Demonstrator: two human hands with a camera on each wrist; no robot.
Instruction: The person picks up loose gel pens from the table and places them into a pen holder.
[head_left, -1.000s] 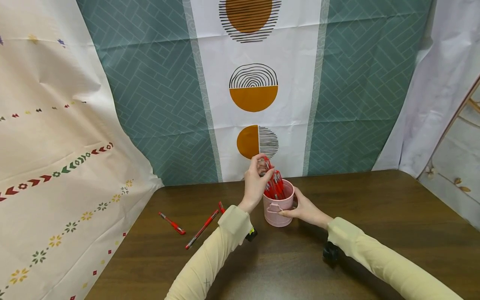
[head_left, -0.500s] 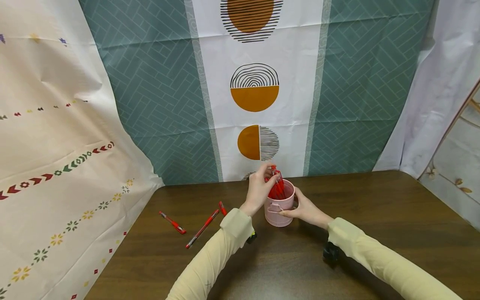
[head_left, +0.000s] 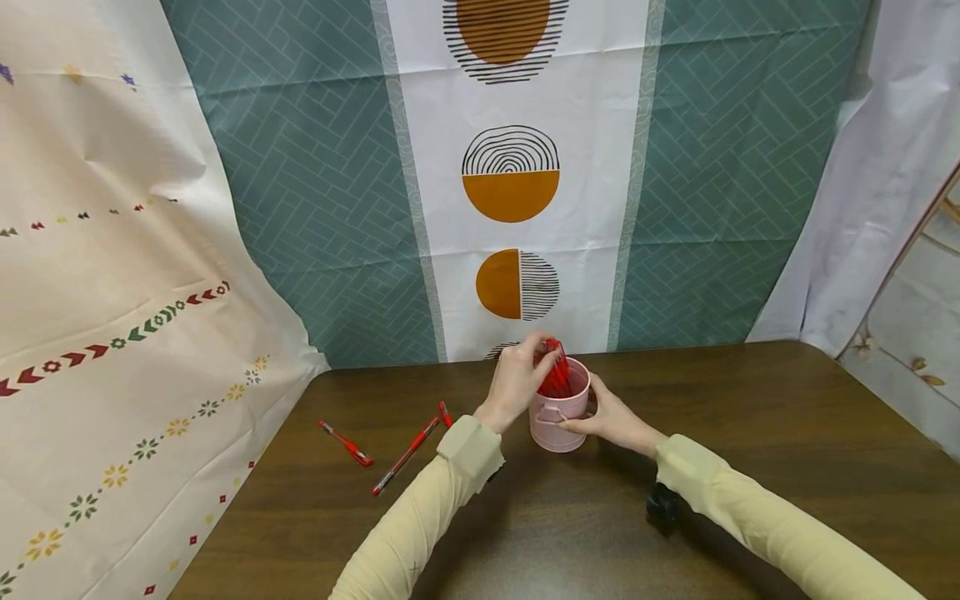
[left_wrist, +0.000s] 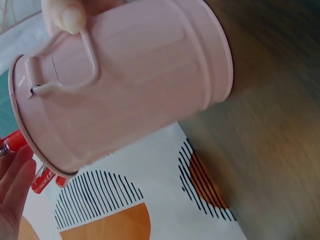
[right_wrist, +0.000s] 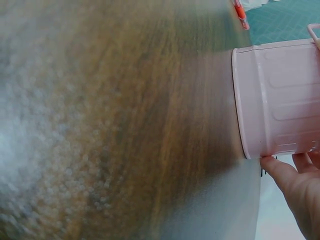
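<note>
A small pink metal pail point(head_left: 558, 425) stands upright on the table, with several red pens point(head_left: 557, 379) leaning inside it. My left hand point(head_left: 513, 385) is at the pail's rim and pinches a red pen among the others; in the left wrist view its fingers point(left_wrist: 19, 182) lie beside a red pen point(left_wrist: 14, 142). The pen's lower part is hidden inside the pail. My right hand point(head_left: 615, 421) grips the pail from the right, its thumb point(left_wrist: 73, 19) on the wire handle. In the right wrist view the fingers point(right_wrist: 282, 172) bear against the pail's side point(right_wrist: 280, 95).
Left of the pail, three red pens lie loose on the dark wooden table point(head_left: 570, 533): one far left point(head_left: 347, 443), a slanted pen point(head_left: 407, 457), and a pen point(head_left: 446, 414) partly hidden by the left sleeve. A patterned cloth point(head_left: 517, 208) hangs behind the table.
My left hand has lowered toward the pail and shifted slightly right, and the pen it holds has sunk in among the others. My right hand keeps its grip on the pail.
</note>
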